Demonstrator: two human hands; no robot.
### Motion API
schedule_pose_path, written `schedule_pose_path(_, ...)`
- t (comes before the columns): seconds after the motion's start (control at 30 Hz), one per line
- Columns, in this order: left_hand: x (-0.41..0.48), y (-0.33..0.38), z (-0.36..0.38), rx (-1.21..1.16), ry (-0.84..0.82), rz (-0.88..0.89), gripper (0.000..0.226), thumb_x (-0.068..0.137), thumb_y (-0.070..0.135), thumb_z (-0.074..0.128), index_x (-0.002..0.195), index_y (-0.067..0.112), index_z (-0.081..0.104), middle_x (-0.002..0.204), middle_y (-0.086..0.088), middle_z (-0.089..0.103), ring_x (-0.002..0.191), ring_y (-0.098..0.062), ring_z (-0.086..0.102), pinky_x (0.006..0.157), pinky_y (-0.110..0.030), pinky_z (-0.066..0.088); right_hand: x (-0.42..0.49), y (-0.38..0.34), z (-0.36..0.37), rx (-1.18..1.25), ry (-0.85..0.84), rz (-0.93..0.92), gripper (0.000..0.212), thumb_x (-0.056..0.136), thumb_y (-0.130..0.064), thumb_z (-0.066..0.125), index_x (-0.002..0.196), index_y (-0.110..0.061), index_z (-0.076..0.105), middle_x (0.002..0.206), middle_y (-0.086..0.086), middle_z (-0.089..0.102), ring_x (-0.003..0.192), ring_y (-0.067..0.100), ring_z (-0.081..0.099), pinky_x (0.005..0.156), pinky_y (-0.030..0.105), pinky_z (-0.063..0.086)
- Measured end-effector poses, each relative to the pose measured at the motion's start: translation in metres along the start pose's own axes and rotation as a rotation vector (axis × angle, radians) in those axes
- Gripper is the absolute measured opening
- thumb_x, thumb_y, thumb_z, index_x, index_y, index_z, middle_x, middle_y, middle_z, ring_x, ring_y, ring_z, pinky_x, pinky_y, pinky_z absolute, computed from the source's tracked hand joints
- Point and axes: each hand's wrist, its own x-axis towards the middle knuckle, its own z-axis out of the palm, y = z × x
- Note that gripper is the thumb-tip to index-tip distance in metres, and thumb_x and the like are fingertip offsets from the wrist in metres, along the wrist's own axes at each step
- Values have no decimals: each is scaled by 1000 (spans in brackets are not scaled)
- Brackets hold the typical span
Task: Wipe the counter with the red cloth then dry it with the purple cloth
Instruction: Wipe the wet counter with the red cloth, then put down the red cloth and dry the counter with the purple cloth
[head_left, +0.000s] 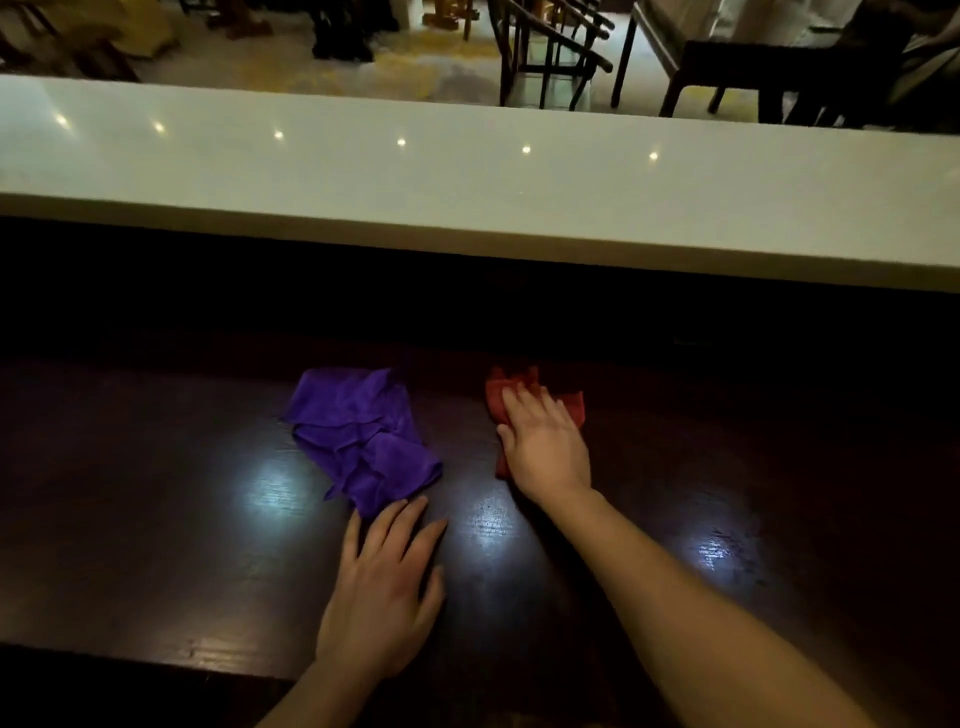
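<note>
Two crumpled microfibre cloths on the dark polished wooden counter (156, 519), near each other but not touching: purple cloth (358, 431) to the left, red cloth (524, 395) to the right. Behind, a raised pale stone ledge (467, 171), with chairs (550, 52) beyond it.

Right hand (545, 441) laid palm-down over the red cloth, covering most of it; red edges showing past the fingertips and beside the thumb. Fingers (524, 405) extended and close together, pressing flat, not gripping. Probably held so to spread pressure for wiping, which was likely the step in hand.

Left hand (382, 587) flat on bare wood, nearer the body. Fingers (395, 525) slightly spread, tips just reaching the purple cloth's near corner, holding nothing. Whether touching the fabric or only beside it, could not be told. Seemingly braced there for support, with the drying cloth kept within reach.

Purple cloth bunched and unused by its look. Drying judged not yet begun.
</note>
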Motion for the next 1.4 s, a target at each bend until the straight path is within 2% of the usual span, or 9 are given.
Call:
schedule_pose_path(0.17, -1, -3, 1, -33, 72, -7, 46, 82, 39, 51, 123, 22, 63, 136, -6, 57, 129, -25, 45, 110, -52, 24, -87, -2, -2, -10, -114, -388, 56, 91, -38, 48, 145, -26, 41, 152, -4, 42, 142, 19, 35, 118, 37, 27)
schedule_pose_path(0.3, -1, -5, 3, -43, 85, -25, 45, 82, 38, 52, 123, 24, 61, 138, -5, 55, 130, -24, 45, 112, -56, 24, -137, 38, -6, 8, -107, -547, 56, 89, -42, 56, 142, -29, 45, 148, -9, 46, 139, 14, 40, 115, 36, 33)
schedule_pose_path(0.43, -3, -1, 1, -22, 77, -82, 46, 83, 40, 50, 125, 25, 61, 138, -6, 55, 131, -26, 45, 112, -58, 23, -81, 31, -11, 17, -37, -404, 50, 92, -36, 53, 139, -20, 51, 146, -1, 50, 137, 21, 44, 116, 40, 32)
schedule_pose_path(0.63, -4, 5, -6, 42, 21, -223, 54, 84, 42, 44, 132, 23, 59, 140, -9, 54, 133, -30, 44, 111, -63, 27, -33, -8, -2, 35, -34, -114, 53, 99, -33, 44, 149, -19, 34, 157, 2, 33, 147, 23, 24, 122, 36, 15)
schedule_pose_path(0.87, -4, 6, -8, 60, -7, -256, 54, 84, 42, 44, 131, 22, 60, 140, -10, 54, 134, -31, 44, 111, -62, 27, -102, 4, 2, 33, -58, -510, 50, 89, -33, 55, 137, -19, 53, 143, 2, 53, 134, 24, 48, 110, 42, 40)
schedule_pose_path(1.03, -4, 7, -10, 46, 5, -250, 51, 84, 39, 45, 130, 22, 61, 138, -9, 55, 133, -30, 45, 110, -62, 29, -5, -12, 0, 75, -68, -272, 50, 98, -31, 48, 146, -19, 40, 155, 2, 38, 146, 22, 27, 121, 33, 17)
schedule_pose_path(1.13, -4, 7, -10, 34, 14, -246, 50, 84, 38, 45, 128, 22, 62, 137, -9, 56, 131, -31, 47, 109, -62, 31, 23, -8, 0, 37, -24, -265, 48, 97, -31, 49, 144, -20, 44, 152, 1, 43, 144, 24, 30, 119, 35, 16)
schedule_pose_path(1.3, -4, 7, -10, 21, 52, -233, 49, 83, 38, 46, 125, 21, 64, 135, -10, 58, 129, -31, 50, 107, -64, 33, 35, -20, -10, -138, 83, -285, 53, 94, -45, 47, 142, -23, 44, 155, 1, 36, 147, 26, 23, 120, 52, 11)
schedule_pose_path(1.4, -4, 7, -8, 19, 82, -228, 47, 83, 37, 48, 122, 18, 66, 134, -12, 58, 128, -32, 51, 106, -65, 34, 38, -59, -10, -44, 111, -417, 64, 89, -56, 49, 146, -28, 37, 158, 0, 30, 147, 26, 22, 119, 51, 16)
